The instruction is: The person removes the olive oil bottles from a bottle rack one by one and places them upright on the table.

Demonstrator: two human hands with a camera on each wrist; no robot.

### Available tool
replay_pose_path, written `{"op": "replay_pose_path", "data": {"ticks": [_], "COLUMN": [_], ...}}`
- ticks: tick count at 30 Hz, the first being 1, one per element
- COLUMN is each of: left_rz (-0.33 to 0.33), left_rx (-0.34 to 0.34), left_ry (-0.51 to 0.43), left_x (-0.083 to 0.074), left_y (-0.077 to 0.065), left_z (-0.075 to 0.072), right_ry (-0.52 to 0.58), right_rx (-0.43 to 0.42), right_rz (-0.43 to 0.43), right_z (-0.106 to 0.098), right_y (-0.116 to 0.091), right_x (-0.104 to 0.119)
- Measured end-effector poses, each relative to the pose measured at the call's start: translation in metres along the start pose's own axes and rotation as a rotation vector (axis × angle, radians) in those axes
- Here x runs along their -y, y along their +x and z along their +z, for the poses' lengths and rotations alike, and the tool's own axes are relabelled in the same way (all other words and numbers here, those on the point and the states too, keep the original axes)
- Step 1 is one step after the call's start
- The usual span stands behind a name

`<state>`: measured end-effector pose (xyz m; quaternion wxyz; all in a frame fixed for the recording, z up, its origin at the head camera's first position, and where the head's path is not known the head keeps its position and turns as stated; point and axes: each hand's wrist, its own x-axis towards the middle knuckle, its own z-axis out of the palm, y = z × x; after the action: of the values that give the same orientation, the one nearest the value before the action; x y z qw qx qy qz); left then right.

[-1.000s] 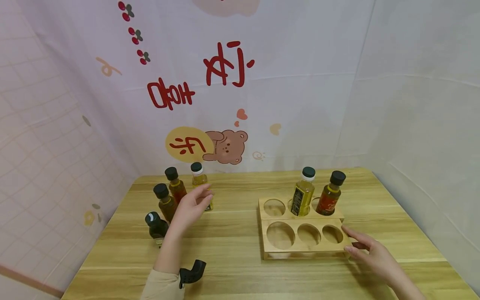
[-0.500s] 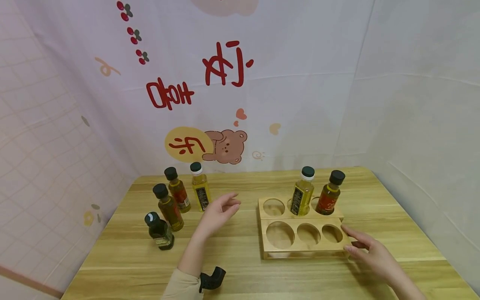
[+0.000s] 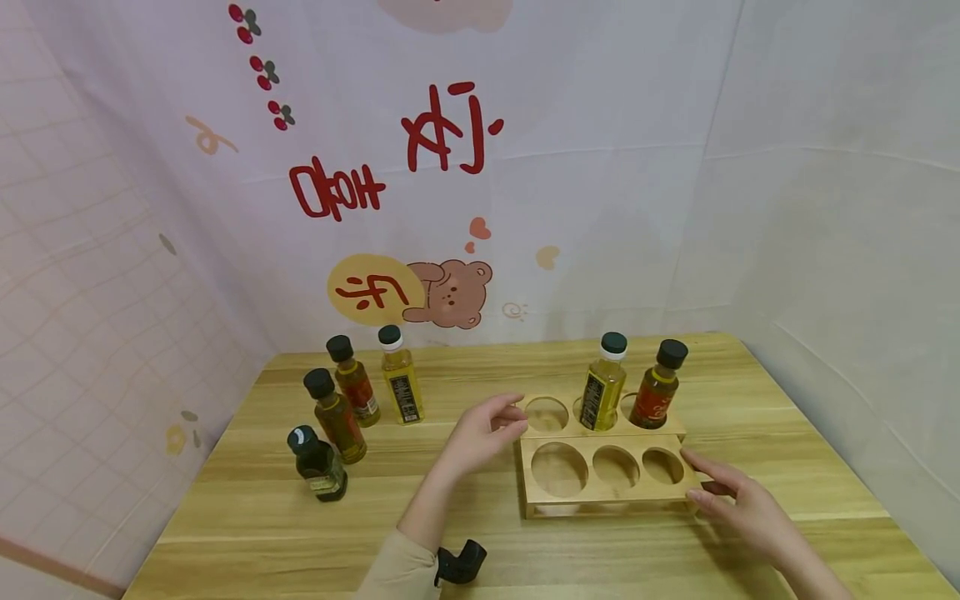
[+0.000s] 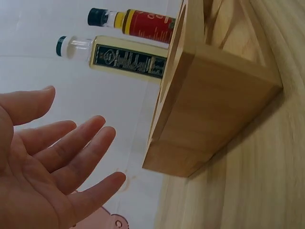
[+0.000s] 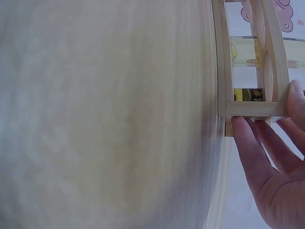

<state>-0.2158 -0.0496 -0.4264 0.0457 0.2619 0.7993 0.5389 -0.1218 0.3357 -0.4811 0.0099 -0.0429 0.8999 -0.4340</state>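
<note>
A two-tier wooden bottle rack (image 3: pixel 615 492) with round holes stands on the table. Its back tier holds an oil bottle with yellow oil (image 3: pixel 603 383) in the middle hole and a red-labelled bottle (image 3: pixel 656 387) in the right one. Beside the rack's left end is my left hand (image 3: pixel 483 437), which holds nothing; its fingers are spread and slightly bent in the left wrist view. My right hand (image 3: pixel 742 508) holds the rack's right end. In the right wrist view its thumb (image 5: pixel 296 93) lies at the top edge and the other fingers against the end panel.
Several bottles stand at the table's left: a yellow oil bottle (image 3: pixel 402 383), two dark-capped bottles with red labels (image 3: pixel 358 392) (image 3: pixel 341 429), and a short dark green bottle (image 3: pixel 321 471). A printed white cloth (image 3: pixel 600 167) hangs behind the table.
My left hand has moved right, from beside the yellow oil bottle on the left to the rack's left end. My right hand keeps its place on the rack.
</note>
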Motion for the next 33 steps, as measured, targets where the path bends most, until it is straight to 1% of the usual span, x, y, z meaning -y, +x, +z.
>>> {"op": "replay_pose_path", "data": {"ticks": [3, 9, 15, 20, 25, 29, 33], "left_rz": [-0.003, -0.002, 0.02, 0.007, 0.013, -0.012, -0.046], "left_rx": [0.017, 0.047, 0.026, 0.003, -0.014, -0.017, -0.02], "left_ry": [-0.01, 0.019, 0.046, 0.063, 0.063, 0.069, 0.042], "left_x": [-0.003, -0.011, -0.019, -0.024, -0.027, -0.033, -0.039], "left_y": [0.006, 0.017, 0.031, 0.045, 0.06, 0.072, 0.083], "left_z": [0.008, 0.023, 0.038, 0.048, 0.054, 0.055, 0.053], "right_ry": [-0.005, -0.011, -0.002, -0.008, -0.02, -0.021, -0.017], "right_rx": [-0.002, -0.007, -0.009, -0.013, -0.011, -0.007, -0.002], "right_rz": [-0.001, -0.01, -0.022, -0.019, -0.007, -0.01, -0.01], "right_z": [0.0, 0.0, 0.0, 0.001, 0.0, 0.0, 0.0], "right_y": [0.0, 0.0, 0.0, 0.0, -0.001, 0.0, 0.0], "right_x": [-0.001, 0.0, 0.001, 0.0, -0.001, -0.001, -0.001]}}
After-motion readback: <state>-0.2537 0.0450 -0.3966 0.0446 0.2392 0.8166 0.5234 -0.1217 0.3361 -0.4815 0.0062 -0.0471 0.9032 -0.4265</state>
